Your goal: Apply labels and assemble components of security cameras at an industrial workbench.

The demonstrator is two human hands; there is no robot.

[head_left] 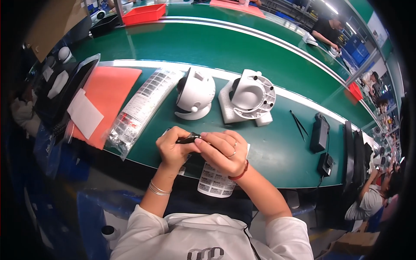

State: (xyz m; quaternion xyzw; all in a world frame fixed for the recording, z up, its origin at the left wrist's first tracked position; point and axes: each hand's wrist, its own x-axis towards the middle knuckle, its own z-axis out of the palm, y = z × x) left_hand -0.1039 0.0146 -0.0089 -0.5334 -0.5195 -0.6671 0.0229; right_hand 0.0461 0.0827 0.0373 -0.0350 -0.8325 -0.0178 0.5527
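At the near edge of the green bench (260, 151), both hands meet over a small black part (188, 139), which sits pinched between them just above the bench top. The left hand (173, 149) grips the part's left end with curled fingers, steadying it; the right hand (223, 151) closes on the other end, thumb and forefinger pressed to it, apparently for fine work close to the body. A sheet of printed labels (214, 182) lies under the right wrist and overhangs the bench edge, within immediate reach. A clear bag of label strips (138, 108) lies to the left, partly over an orange mat (110, 91). Two white dome housings stand just beyond the hands: one closed (195, 93), one open side up on a foam block (249, 97), both kept near yet apart from the working zone. Black tweezers (299, 123) and a black scanner (320, 132) rest further right
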